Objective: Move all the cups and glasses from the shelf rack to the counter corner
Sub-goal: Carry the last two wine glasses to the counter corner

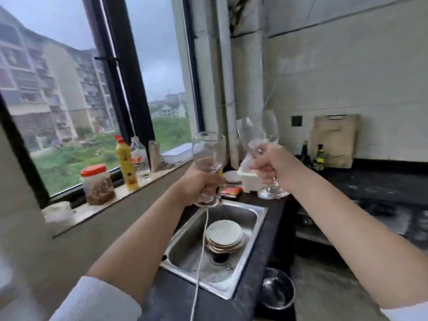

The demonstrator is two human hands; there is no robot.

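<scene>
On the left, a jar point(98, 184) and a yellow bottle point(127, 164) stand on the window sill point(129, 193). The left hand point(199, 184) is closed around the stem of a goblet point(208, 154), held upright above the far rim of the sink point(238, 269), where plates point(224, 236) are stacked. The right hand point(274, 166) grips a second glass point(258, 135), blurred, its foot just over the desk point(254, 262) edge by a white box point(250, 180). The two glasses are near but apart. Behind the right hand, dark desk runs bare to the bottles point(320, 156) and the board point(334, 140) against the wall.
</scene>
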